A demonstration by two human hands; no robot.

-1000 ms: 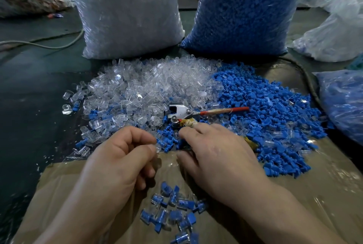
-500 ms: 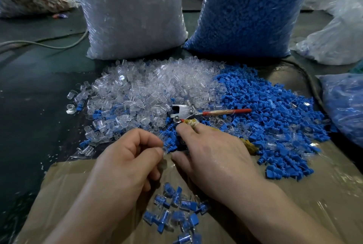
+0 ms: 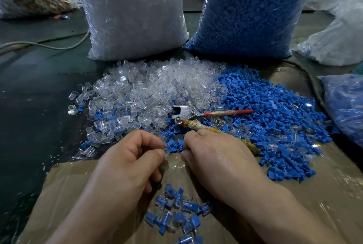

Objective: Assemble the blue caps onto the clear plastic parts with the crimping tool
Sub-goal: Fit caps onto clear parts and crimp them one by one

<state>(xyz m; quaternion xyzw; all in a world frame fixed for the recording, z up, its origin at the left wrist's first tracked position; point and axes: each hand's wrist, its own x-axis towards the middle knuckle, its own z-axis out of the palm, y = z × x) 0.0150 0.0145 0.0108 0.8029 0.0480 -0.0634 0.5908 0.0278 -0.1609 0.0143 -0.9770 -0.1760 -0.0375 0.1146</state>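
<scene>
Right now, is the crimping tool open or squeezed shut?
Open. The tool's red handle and yellow-wrapped handle splay apart; the right hand covers only the yellow one.

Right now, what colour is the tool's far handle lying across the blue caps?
Red, with a pale patch. The handle shows best in the head view.

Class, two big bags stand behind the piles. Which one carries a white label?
The left bag, the whitish one; the blue bag shows no label.
</scene>
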